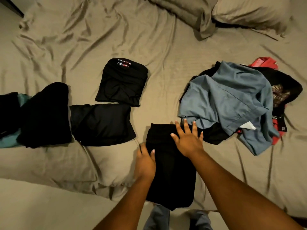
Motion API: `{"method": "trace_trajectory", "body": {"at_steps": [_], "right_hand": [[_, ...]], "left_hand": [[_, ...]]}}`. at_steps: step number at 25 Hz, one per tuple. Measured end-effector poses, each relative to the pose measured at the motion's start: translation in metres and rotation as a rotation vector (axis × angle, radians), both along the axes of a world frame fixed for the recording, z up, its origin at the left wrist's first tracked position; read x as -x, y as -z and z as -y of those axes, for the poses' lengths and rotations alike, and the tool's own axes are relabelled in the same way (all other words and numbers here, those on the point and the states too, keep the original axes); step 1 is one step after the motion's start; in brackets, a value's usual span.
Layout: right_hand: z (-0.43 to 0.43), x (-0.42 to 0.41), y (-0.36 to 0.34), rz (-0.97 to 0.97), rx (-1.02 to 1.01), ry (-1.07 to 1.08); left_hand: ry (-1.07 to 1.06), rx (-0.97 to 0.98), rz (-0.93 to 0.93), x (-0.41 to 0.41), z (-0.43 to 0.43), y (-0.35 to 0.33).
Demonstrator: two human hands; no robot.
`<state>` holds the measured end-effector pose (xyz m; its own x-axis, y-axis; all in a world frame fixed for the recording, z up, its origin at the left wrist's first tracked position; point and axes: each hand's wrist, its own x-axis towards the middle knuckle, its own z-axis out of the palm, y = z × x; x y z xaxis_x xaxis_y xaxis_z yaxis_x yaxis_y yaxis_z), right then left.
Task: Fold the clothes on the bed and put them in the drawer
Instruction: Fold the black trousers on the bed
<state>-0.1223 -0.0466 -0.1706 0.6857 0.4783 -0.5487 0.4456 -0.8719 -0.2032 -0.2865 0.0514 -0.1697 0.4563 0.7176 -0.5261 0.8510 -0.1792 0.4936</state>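
Legs: your blue-grey trouser legs show at the bottom, against the side of the bed.
Garment: the black garment lies flat on the sheet right in front of you, folded into a long strip.
Long axis: it runs from the bed's near edge away from you, with the far end leaning slightly to your left. The near end droops over the edge.
Left hand: your left hand lies released at the strip's left edge, thumb on the cloth and fingers straight beside it.
Right hand: your right hand is flat with fingers spread, pressing the strip's far end and gripping nothing.
Edges: the strip's far right corner touches the pile of loose clothes. Its left edge stands apart from the nearest folded piece.
Open room: a band of bare sheet lies to the strip's left, and a wide wrinkled stretch lies beyond it.
Folded row: to your left lie a dark folded piece, a black bundle and black-and-teal cloth at the frame's edge. A black folded shirt with a red print sits just behind them.
Pile: a blue-grey shirt lies on top, over black, plaid and red cloth.
Surface: the sheet is tan, creased all over.
Far end: two tan pillows lie at the upper right, and a dark corner shows at the upper left.
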Motion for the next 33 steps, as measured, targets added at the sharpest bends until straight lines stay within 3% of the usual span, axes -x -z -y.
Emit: {"method": "trace_trajectory", "body": {"at_steps": [2, 4, 7, 15, 20, 24, 27, 28, 30, 31, 33], "right_hand": [[-0.009, -0.011, -0.001, 0.055, -0.017, -0.051], [-0.018, -0.009, -0.006, 0.152, -0.189, -0.222], [-0.042, -0.002, -0.013, 0.121, -0.357, -0.367], [-0.081, -0.025, -0.001, 0.095, -0.271, -0.065], [-0.091, -0.031, 0.006, 0.048, -0.147, -0.041], [-0.064, -0.039, -0.016, 0.275, -0.366, -0.073], [0.004, -0.007, -0.023, 0.411, -0.529, 0.176], [0.031, 0.011, -0.017, 0.342, -0.491, 0.314], [0.071, 0.046, 0.001, -0.014, -0.389, 0.547], [0.081, 0.058, 0.011, -0.195, -0.397, 0.617], [0.088, 0.068, 0.02, -0.37, -0.481, 0.697]], "left_hand": [[0.047, -0.041, -0.035, -0.003, -0.003, 0.001], [0.043, -0.018, 0.022, -0.003, -0.002, -0.004], [0.026, -0.015, 0.14, 0.005, 0.003, -0.014], [0.004, -0.032, 0.091, 0.007, 0.0, -0.011], [0.024, -0.045, -0.041, 0.01, -0.001, 0.0], [0.014, -0.161, -0.176, 0.016, 0.012, 0.003], [-0.048, -0.081, -0.206, 0.022, 0.01, 0.0], [-0.092, -0.017, -0.18, 0.022, 0.007, 0.0], [-0.147, 0.104, -0.135, 0.019, 0.001, -0.003], [-0.178, 0.172, -0.086, 0.018, -0.003, -0.004], [-0.28, 0.372, 0.035, 0.015, -0.008, -0.013]]}}
